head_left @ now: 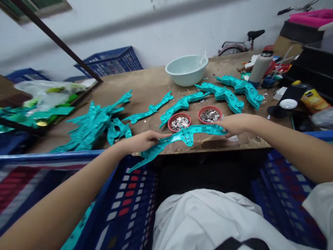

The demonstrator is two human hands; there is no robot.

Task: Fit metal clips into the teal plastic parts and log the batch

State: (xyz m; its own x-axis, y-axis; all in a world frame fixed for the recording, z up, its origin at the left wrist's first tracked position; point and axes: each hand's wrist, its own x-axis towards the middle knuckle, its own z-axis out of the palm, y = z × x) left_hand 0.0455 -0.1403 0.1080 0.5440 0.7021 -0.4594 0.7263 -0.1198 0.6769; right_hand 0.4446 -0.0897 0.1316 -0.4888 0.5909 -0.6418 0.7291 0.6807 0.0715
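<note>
**Cluttered workroom against a white wall**

Plain white-painted wall (145, 31) across the back, and high in the upper left corner, part of a window (33, 8) with a green tint. A dark metal rod (54, 38) slanting down to the far corner of the scuffed wooden worktop (153, 83). Blue plastic crates (109, 62) tilted against the wall at left. Behind the worktop, a bicycle (234, 45) with a black saddle, close to the wall. At right, black shelving (309, 66) beside a cardboard box (286, 45), a pink tray (309, 17) on top. More blue crates (283, 194) below the worktop. Soft, even light throughout.
</note>
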